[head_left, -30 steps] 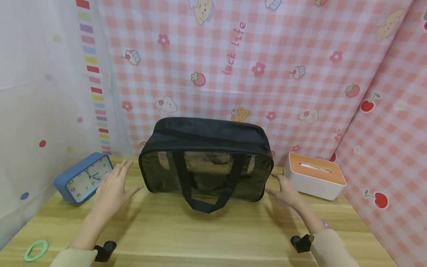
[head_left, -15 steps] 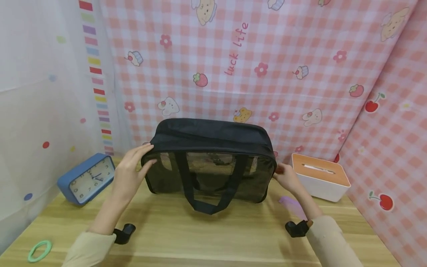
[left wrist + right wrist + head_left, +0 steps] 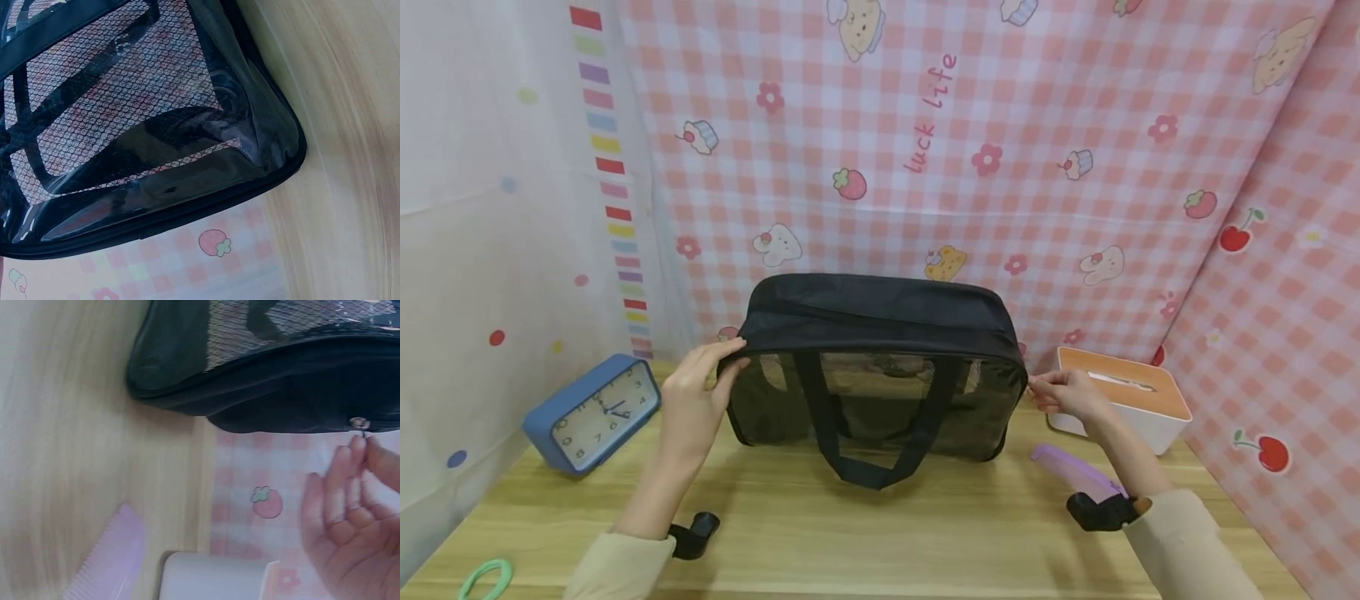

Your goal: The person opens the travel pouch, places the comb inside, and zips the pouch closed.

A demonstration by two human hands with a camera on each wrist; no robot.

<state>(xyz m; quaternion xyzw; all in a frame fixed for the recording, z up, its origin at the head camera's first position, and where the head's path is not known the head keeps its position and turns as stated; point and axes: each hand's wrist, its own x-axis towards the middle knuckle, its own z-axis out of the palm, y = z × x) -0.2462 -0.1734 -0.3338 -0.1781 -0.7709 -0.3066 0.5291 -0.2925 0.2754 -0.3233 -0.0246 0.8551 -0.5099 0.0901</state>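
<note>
Your left fingers [image 3: 711,354] grip the bag [image 3: 880,321], your right fingers [image 3: 1048,379] its zipper pull [image 3: 364,439]: likely zip work, calling for a steady tug.

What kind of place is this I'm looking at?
Probably an indoor tabletop nook, perhaps in a home, though I can't be sure. The wood-grain table, the pink checked cloth hanging behind it and the blue clock suggest that.

The table [image 3: 880,550] bears a blue clock [image 3: 597,416], green ring [image 3: 507,572], purple comb [image 3: 1077,472] and tissue box [image 3: 1152,397].
</note>
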